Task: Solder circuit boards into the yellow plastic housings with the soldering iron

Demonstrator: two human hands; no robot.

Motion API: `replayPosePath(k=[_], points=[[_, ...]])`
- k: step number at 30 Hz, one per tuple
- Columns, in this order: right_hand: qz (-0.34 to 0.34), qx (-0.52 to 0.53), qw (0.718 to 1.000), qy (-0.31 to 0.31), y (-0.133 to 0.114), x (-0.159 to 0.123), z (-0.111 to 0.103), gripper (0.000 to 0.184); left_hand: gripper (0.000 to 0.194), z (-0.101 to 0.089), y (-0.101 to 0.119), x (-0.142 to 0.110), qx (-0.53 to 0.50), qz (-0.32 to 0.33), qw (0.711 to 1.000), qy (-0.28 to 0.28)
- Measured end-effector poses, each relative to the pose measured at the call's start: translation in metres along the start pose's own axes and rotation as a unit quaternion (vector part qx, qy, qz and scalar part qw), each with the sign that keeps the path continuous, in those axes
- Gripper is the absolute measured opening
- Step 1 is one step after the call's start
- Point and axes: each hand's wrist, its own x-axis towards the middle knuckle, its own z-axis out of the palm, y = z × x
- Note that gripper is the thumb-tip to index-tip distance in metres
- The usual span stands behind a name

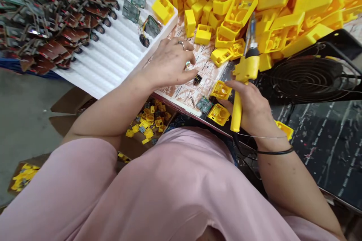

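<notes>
My right hand (251, 109) is wrapped round the yellow handle of a soldering gun (249, 67), whose metal tip points up and away. Its fingertips are by a small yellow plastic housing (221, 90); whether they touch it I cannot tell. A second yellow housing (218, 115) and a small circuit board (204, 104) lie nearer the table edge. Palm down, my left hand (174, 62) hovers at the rim of the white foam tray, fingers bent and thumb apart. Just off the thumb is a small black part with wires (197, 79). Something small and greenish shows beyond its fingers, too little to name.
Brown circuit boards (62, 26) are heaped on the white foam tray (113, 60) at left. Yellow housings (271, 0) pile up at the back. A coil of solder wire (305, 79) stands at right. Below the table edge, a box (128, 148) holds yellow pieces.
</notes>
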Motion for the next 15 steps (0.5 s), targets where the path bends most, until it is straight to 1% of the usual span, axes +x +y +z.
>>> replayPosePath(k=[3,6,9,11,13,15], points=[[0.015,-0.009,1.0,0.018,-0.003,-0.002,-0.005,0.04,0.017,0.008,0.005,0.004,-0.005,-0.012,1.0,-0.026],[0.014,-0.019,0.999,0.043,-0.003,-0.005,0.002,0.04,0.019,0.005,0.008,0.0,-0.015,-0.032,0.999,-0.037],[0.027,-0.006,0.999,0.022,-0.001,-0.008,0.014,0.039,0.024,-0.003,0.008,-0.005,-0.023,-0.043,0.998,-0.041],[0.03,0.007,1.0,0.002,0.0,-0.01,0.017,0.037,0.026,-0.007,0.007,-0.005,-0.026,-0.039,0.998,-0.034],[0.026,0.004,1.0,-0.002,-0.002,-0.011,0.014,0.038,0.025,-0.006,0.006,-0.001,-0.018,-0.027,0.999,-0.028],[0.018,-0.01,1.0,0.019,-0.006,-0.011,0.005,0.042,0.02,-0.003,0.006,0.004,0.003,-0.014,0.999,-0.035]])
